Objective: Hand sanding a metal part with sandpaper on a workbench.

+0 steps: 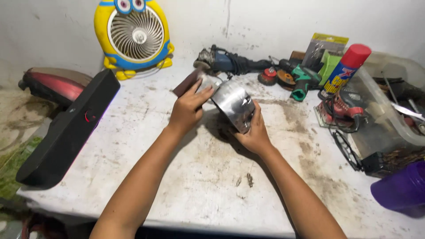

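Both hands grip a shiny metal part (233,104) over the bench (190,177): left hand (188,108) fingers spread on top, perhaps over sandpaper; right hand (254,132) fingers curled round its lower edge.

- We hold a curved, shiny metal piece (233,104) over the stained white table (199,186); the right hand (253,132) grips its near edge from below.
- Our left hand (188,108) presses a dark reddish-brown strip (188,82) (likely abrasive sheet, cannot confirm) against the piece's far end.
- An angle grinder (230,62) lies just behind, by the wall.
- Far left corner: a yellow cartoon-shaped fan (134,33), upright.
- Left edge: a long black bar speaker (66,132), lying diagonally.
- Right side: a red-capped spray can (345,71), tilted, beside a clear plastic bin (389,119).
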